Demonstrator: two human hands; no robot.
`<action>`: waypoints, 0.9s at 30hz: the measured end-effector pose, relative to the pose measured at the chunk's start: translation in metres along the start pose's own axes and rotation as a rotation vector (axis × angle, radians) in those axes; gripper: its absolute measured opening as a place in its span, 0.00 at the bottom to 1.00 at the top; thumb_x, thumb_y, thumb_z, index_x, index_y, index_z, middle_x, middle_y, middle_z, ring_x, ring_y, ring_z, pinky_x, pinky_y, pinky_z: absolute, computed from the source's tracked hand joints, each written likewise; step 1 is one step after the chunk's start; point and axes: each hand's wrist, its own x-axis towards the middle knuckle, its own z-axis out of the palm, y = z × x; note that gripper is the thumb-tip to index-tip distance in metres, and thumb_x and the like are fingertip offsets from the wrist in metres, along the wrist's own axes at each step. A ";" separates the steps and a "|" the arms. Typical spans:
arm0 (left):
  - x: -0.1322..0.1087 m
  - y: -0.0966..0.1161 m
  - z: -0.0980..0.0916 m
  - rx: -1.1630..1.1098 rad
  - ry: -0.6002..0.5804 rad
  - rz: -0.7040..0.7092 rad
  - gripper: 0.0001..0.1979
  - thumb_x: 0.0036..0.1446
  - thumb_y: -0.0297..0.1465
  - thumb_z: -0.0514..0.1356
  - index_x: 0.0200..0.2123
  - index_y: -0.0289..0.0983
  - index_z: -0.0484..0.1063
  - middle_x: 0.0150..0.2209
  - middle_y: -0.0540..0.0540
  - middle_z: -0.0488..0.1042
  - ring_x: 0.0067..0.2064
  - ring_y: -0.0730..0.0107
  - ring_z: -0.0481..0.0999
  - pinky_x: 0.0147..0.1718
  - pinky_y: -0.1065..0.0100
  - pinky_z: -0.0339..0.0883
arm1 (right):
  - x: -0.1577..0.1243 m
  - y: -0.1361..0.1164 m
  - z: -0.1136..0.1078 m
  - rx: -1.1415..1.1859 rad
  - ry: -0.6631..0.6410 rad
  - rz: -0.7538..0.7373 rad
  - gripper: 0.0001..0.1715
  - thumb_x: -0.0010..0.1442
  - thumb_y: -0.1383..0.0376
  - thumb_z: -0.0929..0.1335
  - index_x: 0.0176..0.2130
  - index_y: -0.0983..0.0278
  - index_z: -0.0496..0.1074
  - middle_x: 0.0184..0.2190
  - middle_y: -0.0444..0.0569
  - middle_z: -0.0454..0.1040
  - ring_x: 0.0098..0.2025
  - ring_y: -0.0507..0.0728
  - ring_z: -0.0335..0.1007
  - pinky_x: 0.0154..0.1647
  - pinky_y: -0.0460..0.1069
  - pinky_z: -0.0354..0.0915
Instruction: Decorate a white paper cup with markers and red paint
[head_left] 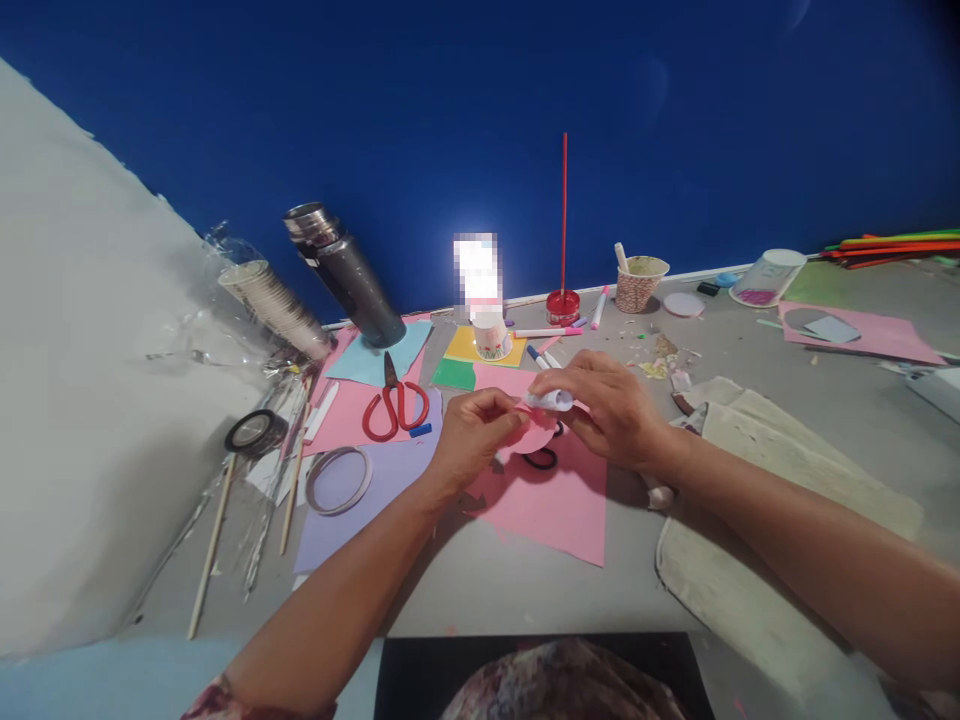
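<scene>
My left hand is closed in a pinch on the edge of a small pink paper cut-out. My right hand grips a small white tube-like thing and presses its tip to the same cut-out. Both hands hover over a pink paper sheet on the grey table, where a black ring-shaped thing lies just under them. Red-handled scissors rest to the left of my left hand on another pink sheet.
A dark flask and a stack of paper cups lean at the back left. Tape rolls, wooden sticks, markers, a decorated white cup, a red stick on a base and a cream cloth surround the work spot.
</scene>
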 end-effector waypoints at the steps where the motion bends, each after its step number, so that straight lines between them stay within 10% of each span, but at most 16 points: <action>1: -0.001 0.000 0.001 -0.002 -0.009 0.003 0.08 0.45 0.34 0.71 0.23 0.37 0.78 0.25 0.49 0.77 0.27 0.72 0.72 0.27 0.68 0.66 | 0.000 0.000 0.001 0.029 0.011 0.012 0.13 0.67 0.73 0.67 0.49 0.59 0.72 0.36 0.47 0.82 0.36 0.59 0.69 0.41 0.53 0.63; 27: 0.004 -0.005 -0.003 -0.021 0.022 -0.017 0.07 0.45 0.33 0.71 0.22 0.37 0.78 0.24 0.49 0.77 0.27 0.72 0.73 0.28 0.69 0.66 | 0.001 0.007 -0.009 -0.107 -0.138 -0.021 0.10 0.68 0.71 0.67 0.45 0.60 0.76 0.32 0.49 0.77 0.35 0.58 0.69 0.38 0.53 0.60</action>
